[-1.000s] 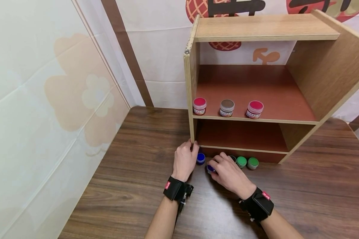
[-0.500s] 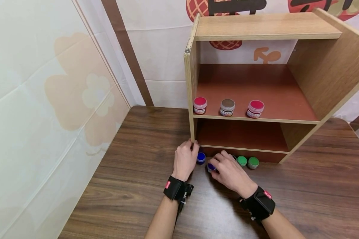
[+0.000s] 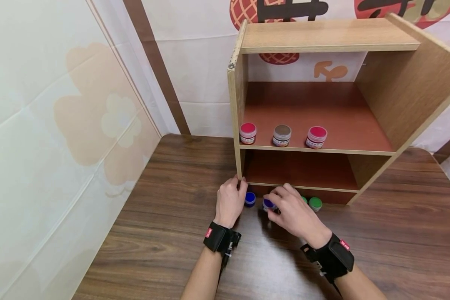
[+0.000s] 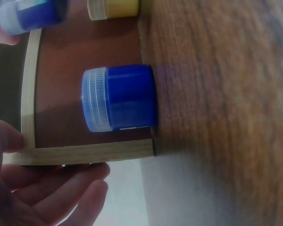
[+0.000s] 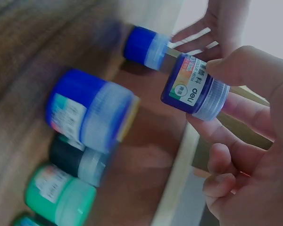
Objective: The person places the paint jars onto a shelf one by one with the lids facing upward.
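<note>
My right hand (image 3: 298, 214) pinches a dark blue paint jar (image 5: 188, 84) between thumb and fingers, its label facing the right wrist camera. The jar is raised off the table, in front of the low base of a wooden shelf (image 3: 333, 46). My left hand (image 3: 230, 200) grips the bottom of the shelf's left side panel, thumb on the inner side and fingers on the outer, as the left wrist view shows. Just right of it a bright blue jar (image 4: 127, 96) stands on the table against the base.
Along the base stand another blue jar (image 5: 87, 110), a black jar (image 5: 75, 157), a green jar (image 5: 59, 193) and a second green one (image 3: 315, 203). A yellow jar (image 4: 120, 8) shows too. Two red-lidded jars and a brown-lidded jar (image 3: 282, 135) line the middle shelf's front edge.
My right hand has lifted the dark blue jar and shifted slightly right, now covering more of the row. My left hand keeps its grip on the shelf panel.
</note>
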`<move>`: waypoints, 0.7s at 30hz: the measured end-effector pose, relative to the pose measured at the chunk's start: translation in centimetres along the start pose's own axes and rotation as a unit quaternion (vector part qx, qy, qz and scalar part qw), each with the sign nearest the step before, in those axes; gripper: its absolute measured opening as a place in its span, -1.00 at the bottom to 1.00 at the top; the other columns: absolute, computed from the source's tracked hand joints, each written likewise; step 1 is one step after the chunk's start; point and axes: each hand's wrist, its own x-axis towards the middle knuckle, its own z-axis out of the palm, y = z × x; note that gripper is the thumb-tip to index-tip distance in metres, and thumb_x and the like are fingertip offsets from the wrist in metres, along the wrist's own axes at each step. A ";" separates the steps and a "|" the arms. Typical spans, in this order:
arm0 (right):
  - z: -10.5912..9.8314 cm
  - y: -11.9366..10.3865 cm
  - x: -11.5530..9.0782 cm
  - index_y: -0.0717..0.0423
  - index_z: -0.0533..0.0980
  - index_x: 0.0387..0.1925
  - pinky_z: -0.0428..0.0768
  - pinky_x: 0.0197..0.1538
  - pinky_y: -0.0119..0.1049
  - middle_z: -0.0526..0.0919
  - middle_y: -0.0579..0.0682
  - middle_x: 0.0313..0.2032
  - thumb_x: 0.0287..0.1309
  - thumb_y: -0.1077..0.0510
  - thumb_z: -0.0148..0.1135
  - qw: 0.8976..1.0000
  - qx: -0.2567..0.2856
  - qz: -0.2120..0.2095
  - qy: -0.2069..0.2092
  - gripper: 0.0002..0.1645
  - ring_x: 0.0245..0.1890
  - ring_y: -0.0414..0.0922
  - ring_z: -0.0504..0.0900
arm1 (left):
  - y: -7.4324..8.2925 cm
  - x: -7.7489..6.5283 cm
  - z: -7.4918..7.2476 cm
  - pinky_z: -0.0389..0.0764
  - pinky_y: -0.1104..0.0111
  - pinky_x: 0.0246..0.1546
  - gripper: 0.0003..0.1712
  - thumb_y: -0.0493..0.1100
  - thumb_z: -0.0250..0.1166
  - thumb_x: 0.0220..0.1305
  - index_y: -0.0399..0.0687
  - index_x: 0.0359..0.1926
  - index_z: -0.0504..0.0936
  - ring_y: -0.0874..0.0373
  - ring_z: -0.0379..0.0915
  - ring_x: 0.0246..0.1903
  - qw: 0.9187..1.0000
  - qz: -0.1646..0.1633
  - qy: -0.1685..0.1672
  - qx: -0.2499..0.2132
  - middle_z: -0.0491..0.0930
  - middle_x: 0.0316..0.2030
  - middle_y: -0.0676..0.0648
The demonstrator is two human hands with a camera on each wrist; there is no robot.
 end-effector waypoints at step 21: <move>-7.6 0.3 0.8 0.17 0.65 -0.14 0.23 -0.27 -0.34 0.59 0.06 -0.21 -0.06 0.18 0.36 0.988 0.037 0.047 0.142 -0.65 -0.24 -0.10 0.31 | 0.0 0.1 0.0 0.25 0.44 -0.73 -0.61 -0.04 0.07 0.40 -0.06 -0.58 0.50 0.22 0.34 -0.69 1.000 -0.017 -0.015 -0.011 0.39 -0.67 0.04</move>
